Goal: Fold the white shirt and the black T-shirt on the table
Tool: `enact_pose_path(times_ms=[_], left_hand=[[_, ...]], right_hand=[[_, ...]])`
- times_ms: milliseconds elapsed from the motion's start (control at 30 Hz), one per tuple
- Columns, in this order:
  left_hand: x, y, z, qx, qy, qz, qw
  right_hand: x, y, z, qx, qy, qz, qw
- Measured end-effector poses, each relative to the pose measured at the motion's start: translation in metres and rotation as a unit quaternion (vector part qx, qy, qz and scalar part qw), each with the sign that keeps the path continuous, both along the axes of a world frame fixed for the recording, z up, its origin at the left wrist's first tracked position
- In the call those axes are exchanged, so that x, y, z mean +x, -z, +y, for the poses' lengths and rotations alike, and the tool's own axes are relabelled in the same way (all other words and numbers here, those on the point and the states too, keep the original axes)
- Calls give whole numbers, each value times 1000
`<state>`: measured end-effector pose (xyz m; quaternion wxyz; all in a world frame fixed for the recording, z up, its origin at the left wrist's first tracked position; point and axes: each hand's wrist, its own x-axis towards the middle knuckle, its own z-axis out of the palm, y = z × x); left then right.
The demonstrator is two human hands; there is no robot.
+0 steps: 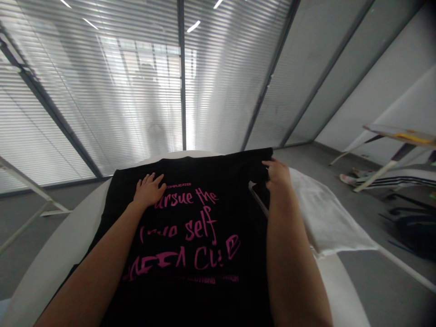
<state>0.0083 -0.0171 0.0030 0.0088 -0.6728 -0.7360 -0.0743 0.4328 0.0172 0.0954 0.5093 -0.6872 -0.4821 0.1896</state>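
A black T-shirt point(204, 172) with pink lettering lies spread over a white round table point(57, 259). My left hand point(148, 190) rests flat on the shirt near its upper left, fingers apart. At the shirt's upper right, my right hand point(277, 175) pinches the cloth by the sleeve edge, where the fabric is folded over. Both forearms lie across the shirt.
A folded white garment point(323, 213) lies on the table to the right of the shirt. Glass walls with blinds point(136, 91) stand behind. A wooden table point(402, 136), striped dark cloth point(398, 179) and dark items sit on the floor at right. A white frame point(30, 186) stands at left.
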Motion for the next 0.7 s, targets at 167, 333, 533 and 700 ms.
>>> enact_pose_path(times_ms=[167,333,533,700], left_hand=[[0,0,-1,4,2,-3,1000],[1,0,-1,6,4,-4,1000],[0,0,-1,5,5,-4,1000],[0,0,-1,0,3,-4,1000]], right_hand=[[-9,-2,-5,11,51,-57,997],[-17,-4,-14,-32,49,-242,968],[-19,-2,-9,-21,19,-216,976],[-10,0,-1,-21,68,-157,985]])
